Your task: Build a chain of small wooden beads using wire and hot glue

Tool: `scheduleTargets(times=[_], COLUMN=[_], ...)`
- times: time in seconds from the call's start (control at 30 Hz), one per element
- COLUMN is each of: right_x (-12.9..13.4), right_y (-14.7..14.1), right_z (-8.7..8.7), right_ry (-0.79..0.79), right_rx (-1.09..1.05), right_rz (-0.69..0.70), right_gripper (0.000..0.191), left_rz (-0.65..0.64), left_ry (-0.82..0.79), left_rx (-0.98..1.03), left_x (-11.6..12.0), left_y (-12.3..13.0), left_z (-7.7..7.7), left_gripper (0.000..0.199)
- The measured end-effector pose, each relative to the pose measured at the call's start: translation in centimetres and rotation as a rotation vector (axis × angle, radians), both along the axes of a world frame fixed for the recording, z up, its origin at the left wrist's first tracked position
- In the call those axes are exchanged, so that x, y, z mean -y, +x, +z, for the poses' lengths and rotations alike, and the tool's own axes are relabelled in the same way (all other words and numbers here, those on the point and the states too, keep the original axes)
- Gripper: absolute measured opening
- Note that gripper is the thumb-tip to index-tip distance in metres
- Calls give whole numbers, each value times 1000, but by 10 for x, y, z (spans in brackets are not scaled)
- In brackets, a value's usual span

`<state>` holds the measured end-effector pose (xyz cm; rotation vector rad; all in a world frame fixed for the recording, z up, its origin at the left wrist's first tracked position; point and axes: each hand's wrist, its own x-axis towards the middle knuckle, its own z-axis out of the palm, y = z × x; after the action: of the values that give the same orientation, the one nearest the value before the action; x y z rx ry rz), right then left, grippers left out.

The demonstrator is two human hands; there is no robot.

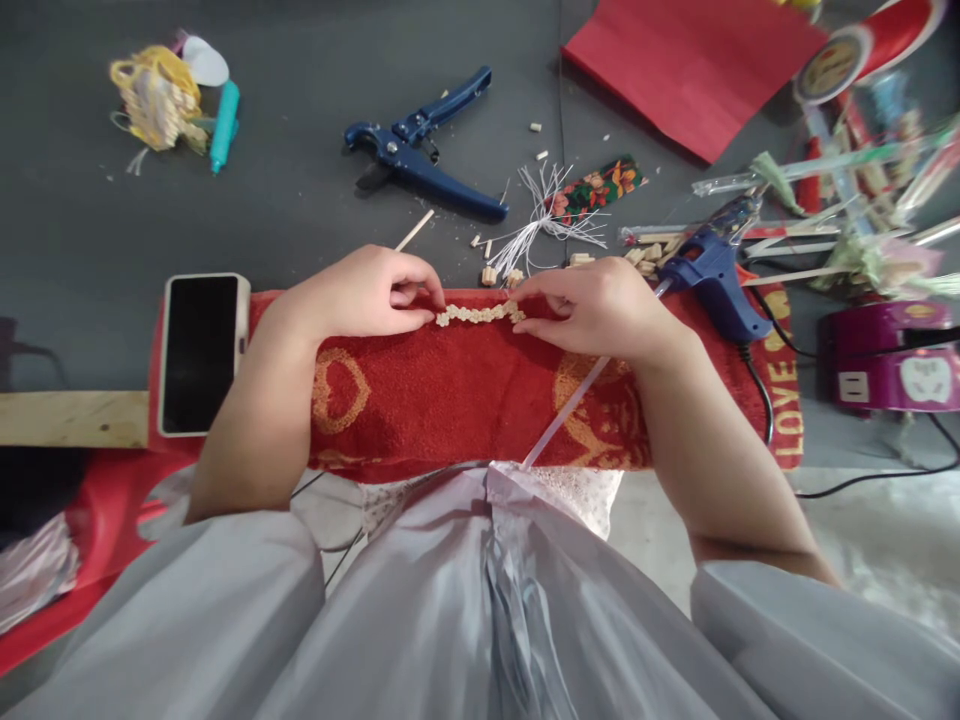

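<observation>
A short, wavy strip of small cream-coloured pieces (478, 315) lies over the far edge of a folded red towel (450, 390). My left hand (375, 290) pinches its left end between thumb and fingertips. At the right end, my right hand (589, 305) grips it the same way, its thumb below and its fingers above. The middle of the strip spans the gap between the hands. Just beyond it sit a few cream chunks (490, 276) and a bundle of thin white strands (541, 225). A thin stick (415, 230) pokes out behind my left hand.
A blue cutter (427, 160) lies open beyond my hands. To the right are a blue glue gun (720, 270) with its cord, a purple device (889, 355), a red sheet (690, 60) and a ribbon spool (832, 65). A phone (201, 355) rests at the left.
</observation>
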<state>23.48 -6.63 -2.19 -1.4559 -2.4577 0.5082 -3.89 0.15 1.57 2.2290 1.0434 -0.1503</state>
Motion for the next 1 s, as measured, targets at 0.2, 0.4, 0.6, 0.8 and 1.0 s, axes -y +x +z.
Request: scheduleTargets(times=[0.2, 0.4, 0.6, 0.8, 1.0], right_x=[0, 0, 0, 1, 3], right_y=[-1, 0, 0, -1, -3], right_z=[0, 1, -1, -1, 2], right_ry=[-7, -11, -3, 37, 26], right_rx=[8, 11, 0, -14, 13], right_rz=[-15, -2, -9, -11, -30], right_gripper=[24, 26, 26, 23, 25], left_rz=[-18, -31, -15, -12, 10], left_ry=[-4, 3, 12, 36, 38], left_rx=[-20, -35, -22, 8, 7], left_x=[0, -1, 0, 0, 1], left_y=[1, 2, 2, 2, 2], left_z=[2, 1, 0, 1, 2], left_gripper=[30, 30, 31, 28, 27])
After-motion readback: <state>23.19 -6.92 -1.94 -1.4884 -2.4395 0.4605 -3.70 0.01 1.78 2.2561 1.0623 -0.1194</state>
